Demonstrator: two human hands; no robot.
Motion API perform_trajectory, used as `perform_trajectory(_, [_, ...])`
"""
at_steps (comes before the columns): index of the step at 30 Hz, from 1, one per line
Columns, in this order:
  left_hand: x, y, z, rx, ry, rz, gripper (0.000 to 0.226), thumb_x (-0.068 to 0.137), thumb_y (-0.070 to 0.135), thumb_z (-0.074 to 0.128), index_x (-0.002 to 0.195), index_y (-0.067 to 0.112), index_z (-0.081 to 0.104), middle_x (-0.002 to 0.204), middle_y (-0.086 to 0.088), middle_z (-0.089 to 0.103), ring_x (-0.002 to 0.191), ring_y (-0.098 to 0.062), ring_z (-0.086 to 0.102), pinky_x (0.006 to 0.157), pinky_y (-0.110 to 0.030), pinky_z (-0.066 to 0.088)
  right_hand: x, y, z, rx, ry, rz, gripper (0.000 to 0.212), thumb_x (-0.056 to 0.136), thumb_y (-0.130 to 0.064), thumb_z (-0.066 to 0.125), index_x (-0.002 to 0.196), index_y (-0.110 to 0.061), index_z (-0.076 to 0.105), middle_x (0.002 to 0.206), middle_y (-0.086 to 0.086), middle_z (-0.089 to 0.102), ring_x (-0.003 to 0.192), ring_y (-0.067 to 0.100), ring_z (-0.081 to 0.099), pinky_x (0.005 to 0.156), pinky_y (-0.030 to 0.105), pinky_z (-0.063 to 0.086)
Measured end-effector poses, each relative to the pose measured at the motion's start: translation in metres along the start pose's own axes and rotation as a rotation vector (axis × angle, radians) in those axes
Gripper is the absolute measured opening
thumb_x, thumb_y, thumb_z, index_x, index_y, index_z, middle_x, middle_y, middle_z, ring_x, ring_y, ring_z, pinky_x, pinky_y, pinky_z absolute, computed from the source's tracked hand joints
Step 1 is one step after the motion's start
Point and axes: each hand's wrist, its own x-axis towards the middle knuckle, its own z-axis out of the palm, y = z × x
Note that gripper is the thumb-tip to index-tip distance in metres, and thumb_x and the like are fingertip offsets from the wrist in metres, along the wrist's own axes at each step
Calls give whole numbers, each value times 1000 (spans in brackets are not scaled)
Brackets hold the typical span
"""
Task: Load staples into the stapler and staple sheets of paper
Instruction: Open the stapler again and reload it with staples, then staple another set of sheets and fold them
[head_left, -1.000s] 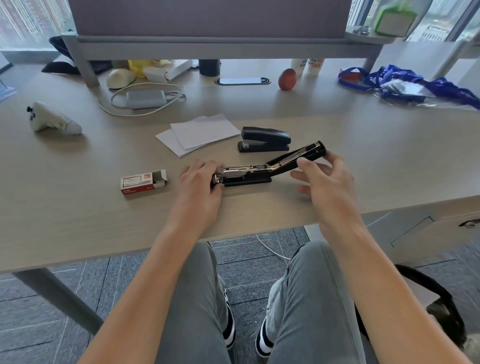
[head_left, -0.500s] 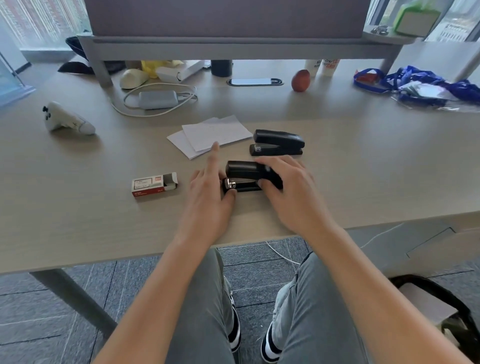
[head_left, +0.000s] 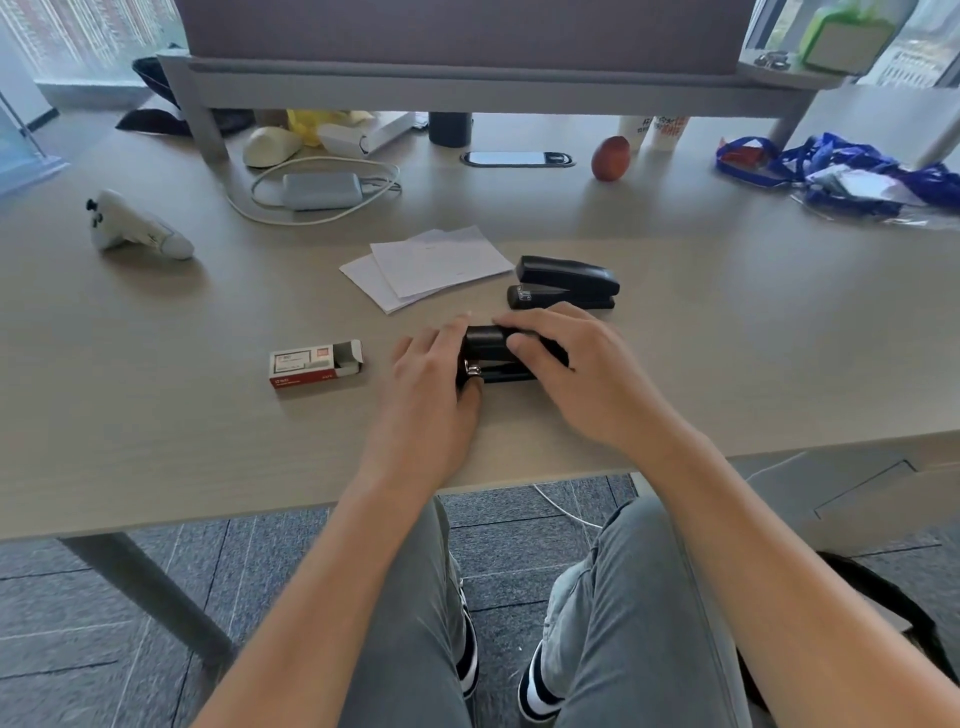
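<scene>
A black stapler (head_left: 488, 353) lies closed on the desk near the front edge, its metal nose pointing left. My left hand (head_left: 431, 384) grips its nose end, thumb under the front. My right hand (head_left: 576, 374) lies over the top and rear, fingers pressing on the lid, hiding most of the body. An opened red and white staple box (head_left: 314, 364) sits just left of my left hand. Sheets of white paper (head_left: 431, 265) lie behind the stapler. A second black stapler (head_left: 566, 283) rests closed to the right of the paper.
Along the far side of the wooden desk (head_left: 156, 415) lie a white controller (head_left: 135, 228), a grey charger with cable (head_left: 322, 189), a phone (head_left: 514, 157), a red fruit (head_left: 610, 158) and blue lanyards (head_left: 841, 171). A monitor riser spans the back.
The stapler's lid, swung open to the right a second ago, has been folded down shut by my right hand. My left hand stayed at the nose and its raised forefinger has come down.
</scene>
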Motion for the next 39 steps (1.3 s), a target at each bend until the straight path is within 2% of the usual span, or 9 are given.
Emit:
perform_trajectory(9, [4,2,-10,-118,-51,-87,44,90,5,49,133,12,57,118,-5,62,110,-23,51,93,-27,36,-2,0,5,-67,-42,-19,30,106,-39,45,131,-34,59,113,-7,61,114,21,53,97,44,46])
perform_trajectory(13, [27,-5,-27,-123,-105,-133,41,96,9,44,136,12,55,118,-2,61,107,-18,54,88,-21,34,-4,-1,2,-16,-25,4,32,104,-40,46,134,-36,57,121,-11,61,120,15,52,97,39,46])
perform_trajectory(17, [71,-23,-30,24,-167,-136,42,93,15,53,134,6,54,128,-11,52,123,-26,44,99,-32,38,0,0,-2,-30,-103,27,42,94,-28,62,135,-33,56,127,-12,59,121,13,51,97,36,47])
perform_trajectory(22, [122,-44,-21,266,-344,-150,55,89,37,60,131,2,50,137,-16,43,132,-31,34,106,-43,36,18,4,-1,-63,-116,30,39,89,-28,69,127,-33,60,113,-15,61,109,14,56,87,33,50])
perform_trajectory(27, [164,-64,-13,270,-301,-197,60,92,47,55,126,-2,50,133,-21,48,127,-36,39,103,-47,40,29,8,8,-66,-58,50,33,89,-29,70,122,-28,63,107,-14,61,103,13,53,86,30,46])
perform_trajectory(31, [180,-77,-13,429,-351,-235,73,83,59,61,129,3,51,136,-18,48,128,-36,40,100,-45,38,32,11,18,-58,2,53,31,87,-30,69,116,-23,64,103,-12,61,101,17,53,88,37,49])
perform_trajectory(35, [190,-81,-16,418,-313,-231,77,74,61,71,126,7,54,136,-14,49,125,-33,44,98,-44,42,30,10,20,-48,24,54,29,87,-32,68,115,-25,63,103,-14,60,101,15,53,87,40,50])
perform_trajectory(37, [193,-84,-15,392,-272,-222,71,72,56,75,122,9,57,130,-12,52,122,-32,47,94,-42,42,30,10,19,-42,25,58,30,87,-35,65,115,-27,63,104,-15,59,102,15,54,87,41,51])
perform_trajectory(39, [192,-87,-13,333,-213,-178,48,75,41,77,112,13,64,118,-9,55,115,-30,51,89,-38,41,30,9,19,-37,28,60,30,87,-37,64,115,-28,62,104,-16,59,103,14,54,87,40,51])
